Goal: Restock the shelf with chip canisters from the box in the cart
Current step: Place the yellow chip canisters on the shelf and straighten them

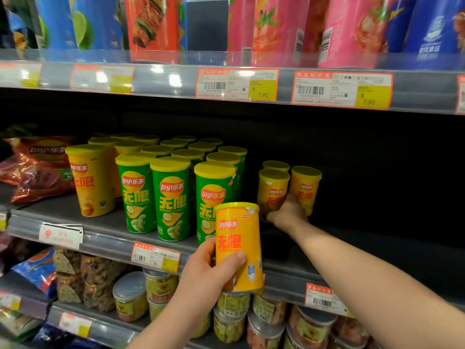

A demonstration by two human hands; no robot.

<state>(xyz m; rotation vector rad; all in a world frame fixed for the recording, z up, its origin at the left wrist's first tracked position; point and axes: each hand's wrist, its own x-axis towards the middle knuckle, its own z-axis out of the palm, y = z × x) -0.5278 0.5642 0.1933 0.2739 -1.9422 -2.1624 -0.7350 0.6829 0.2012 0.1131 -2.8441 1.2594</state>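
- The left hand (208,270), low in the centre of the frame, grips a yellow Lay's chip canister (237,248). The thumb lies across its front and the fingers curl behind it. The canister is upright, held in the air in front of the shelf edge.
- The right hand (286,212) reaches further in, right of centre, onto the middle shelf (75,205). Its fingers wrap the lower part of the front shelved canister (273,190), which stands on the shelf.
- A second yellow canister (305,187) stands just beside it on the right, touching the hand. Only the lid of a third (275,166) shows behind.
- Left of this cluster, rows of green Lay's canisters (171,197) with yellow lids stand upright, filling the shelf's centre.
- Further left stands a lone yellow canister (90,180), with more behind it.
- Red chip bags (37,167) lie at the far left of the shelf.
- Tall canisters (276,28) in blue, red and pink line the upper shelf above yellow price tags (263,90).
- Clear-lidded snack jars (130,295) sit stacked on the lower shelf at the bottom of the frame.
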